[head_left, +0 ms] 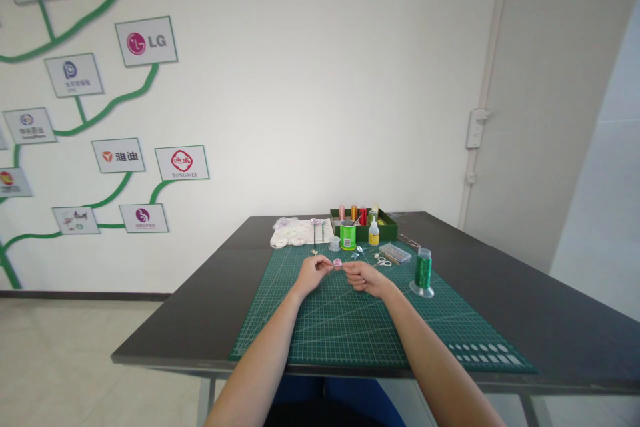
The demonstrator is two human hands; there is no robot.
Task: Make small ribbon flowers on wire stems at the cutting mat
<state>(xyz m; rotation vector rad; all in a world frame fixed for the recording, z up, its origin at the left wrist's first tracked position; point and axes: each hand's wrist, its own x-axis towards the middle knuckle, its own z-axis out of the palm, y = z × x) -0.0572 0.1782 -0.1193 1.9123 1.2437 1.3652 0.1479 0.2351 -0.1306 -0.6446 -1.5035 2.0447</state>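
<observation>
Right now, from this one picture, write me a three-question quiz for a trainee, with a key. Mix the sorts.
1. Multiple choice. What colour is the thread on the spool standing upright on the cutting mat?
A) Red
B) Green
C) White

2. True or false. The bottle with the yellow label stands to the right of the green can, as the camera sees it.

3. Short answer. What lies between the fingertips of the left hand and the right hand?

Key
1. B
2. True
3. A small pink piece; it is too small to tell exactly what it is.
</observation>
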